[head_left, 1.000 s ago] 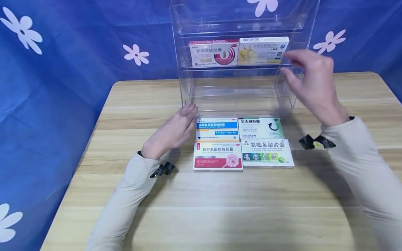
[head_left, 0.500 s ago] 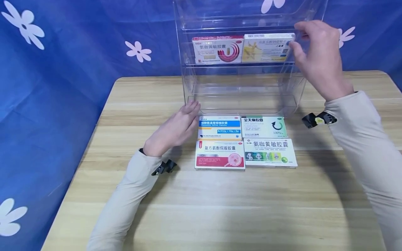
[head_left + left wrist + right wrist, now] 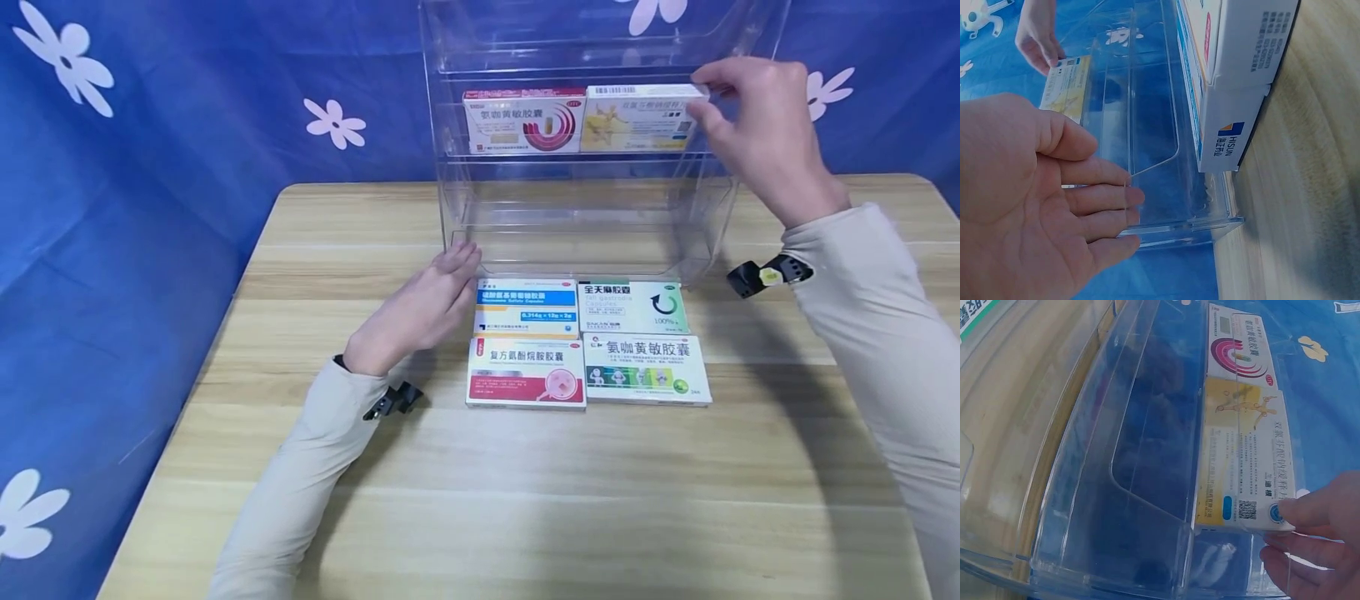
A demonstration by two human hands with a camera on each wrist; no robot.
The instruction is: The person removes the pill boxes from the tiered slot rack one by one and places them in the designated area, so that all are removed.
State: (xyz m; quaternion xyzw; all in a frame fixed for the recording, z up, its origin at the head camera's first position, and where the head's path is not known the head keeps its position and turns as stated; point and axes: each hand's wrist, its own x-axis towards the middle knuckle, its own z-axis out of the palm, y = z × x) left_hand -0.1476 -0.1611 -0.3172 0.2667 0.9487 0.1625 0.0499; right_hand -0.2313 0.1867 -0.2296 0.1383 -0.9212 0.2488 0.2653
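Observation:
With thumb and fingers, my right hand (image 3: 772, 137) pinches the top right corner of a white and yellow medicine box (image 3: 637, 121). This box leans on the middle shelf of a clear plastic rack (image 3: 592, 248). In the right wrist view, the thumb (image 3: 1300, 512) lies on the box's printed front and the other fingers are at its end. Beside it leans a white medicine box with pink arcs (image 3: 525, 123). My left hand (image 3: 420, 308) has its fingers extended against the rack's lower left side; the left wrist view shows its palm (image 3: 1016, 206) holding nothing.
Flat before the rack lie a blue and white box (image 3: 525, 308), a green and white box (image 3: 630, 307), a red and white box (image 3: 527, 375) and a white box with green pictures (image 3: 647, 371). A blue flowered cloth (image 3: 187, 125) hangs behind the wooden table (image 3: 480, 500).
My right hand has moved up to the yellow and white box's top right corner and taken hold of it. The left hand has stayed at the rack's side. The head view has shifted slightly.

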